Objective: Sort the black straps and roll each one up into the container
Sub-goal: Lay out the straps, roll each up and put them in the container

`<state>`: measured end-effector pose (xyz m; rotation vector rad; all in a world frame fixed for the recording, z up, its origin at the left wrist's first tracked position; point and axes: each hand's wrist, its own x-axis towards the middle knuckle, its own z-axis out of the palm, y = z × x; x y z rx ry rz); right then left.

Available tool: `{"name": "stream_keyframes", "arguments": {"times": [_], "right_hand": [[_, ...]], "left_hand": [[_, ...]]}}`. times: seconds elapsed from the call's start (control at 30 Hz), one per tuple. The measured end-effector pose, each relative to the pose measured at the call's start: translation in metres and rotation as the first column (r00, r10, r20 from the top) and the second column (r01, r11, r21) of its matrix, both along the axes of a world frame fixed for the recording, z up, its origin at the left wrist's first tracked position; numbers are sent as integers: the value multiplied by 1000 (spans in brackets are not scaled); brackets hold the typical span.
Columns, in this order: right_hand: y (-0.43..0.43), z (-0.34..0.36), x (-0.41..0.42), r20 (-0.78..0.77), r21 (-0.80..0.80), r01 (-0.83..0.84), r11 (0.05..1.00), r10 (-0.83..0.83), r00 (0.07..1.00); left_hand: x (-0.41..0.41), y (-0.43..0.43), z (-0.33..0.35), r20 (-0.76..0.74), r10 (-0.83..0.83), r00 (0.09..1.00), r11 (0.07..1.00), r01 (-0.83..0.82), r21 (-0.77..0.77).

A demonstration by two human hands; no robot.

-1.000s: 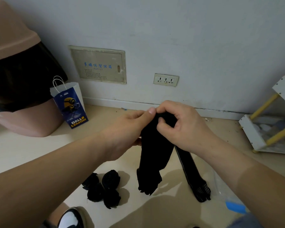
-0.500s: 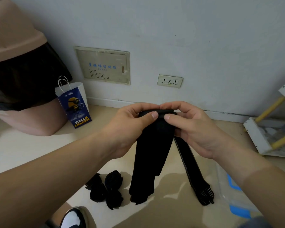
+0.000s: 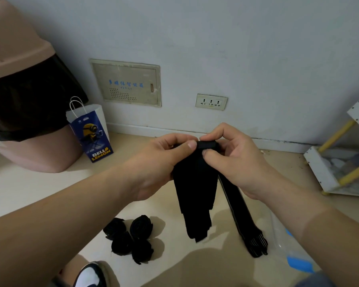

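A wide black strap (image 3: 195,189) hangs in front of me, its top end folded over. My left hand (image 3: 164,162) and my right hand (image 3: 234,160) both pinch that folded top edge between thumb and fingers. A second, narrower black strap (image 3: 239,214) with pale stripes trails from under my right hand down to the floor. Several rolled-up black straps (image 3: 131,237) lie in a cluster on the floor at lower left. A clear plastic container (image 3: 284,241) with blue clips shows at lower right, partly hidden by my right forearm.
A pink bin with a black liner (image 3: 29,112) stands at left beside a blue paper bag (image 3: 91,133). A white and yellow rack (image 3: 340,162) is at right. My shoe (image 3: 89,276) is at the bottom edge. The wall (image 3: 216,48) holds a socket and a panel.
Both hands have shifted from bunching the strap's top to pinching a flat fold along it. The hanging strap has drawn up slightly. The camera has tilted a little.
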<state>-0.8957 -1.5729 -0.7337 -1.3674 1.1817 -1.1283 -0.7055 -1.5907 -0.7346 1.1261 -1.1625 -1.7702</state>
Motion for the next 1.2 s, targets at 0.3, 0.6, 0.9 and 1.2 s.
{"name": "stream_keyframes", "arguments": {"times": [0.3,0.6,0.9,1.2], "right_hand": [[-2,1,2,169,203,-41,978,6,986],[-2,-2,7,-171,3,-10,1000,11,985],[-4,6,8,-230,-160,58,985,-94,969],[-5,6,8,-87,-123,110,986,-121,989]], "left_hand": [[2,0,2,320,137,937,923,-4,-385],[7,2,2,326,116,938,901,38,-432],[5,1,6,165,-159,973,987,159,11],[-6,4,1,131,-13,991,995,25,-97]]}}
